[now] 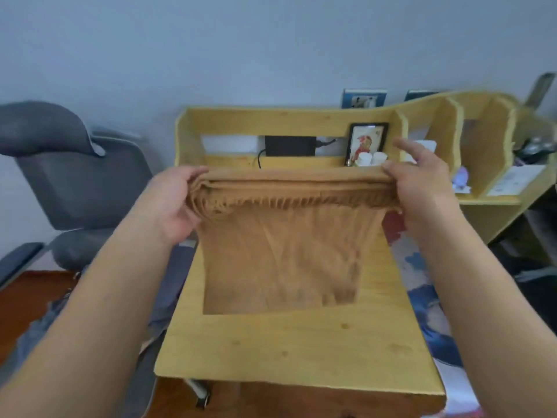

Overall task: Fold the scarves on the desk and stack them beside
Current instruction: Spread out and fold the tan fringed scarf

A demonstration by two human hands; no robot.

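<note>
A tan fringed scarf (pixel 283 251) hangs folded over itself above the wooden desk (pixel 289 348); its lower edge rests on the desk top. My left hand (pixel 171 203) grips the scarf's upper left corner, where the layers bunch. My right hand (pixel 422 182) pinches the upper right corner with thumb and lower fingers, index finger stretched out. The fringe runs along the top fold between both hands. A red, white and blue patterned cloth (pixel 428 300) lies at the desk's right edge, partly behind my right forearm.
The desk has a raised back shelf (pixel 271 119) with a black box (pixel 290 146), a framed picture (pixel 366 143) and white cups (pixel 370 159). A grey office chair (pixel 72 176) stands left. Wooden dividers (pixel 482 146) with papers sit right. Dark cloth (pixel 168 294) hangs off the desk's left side.
</note>
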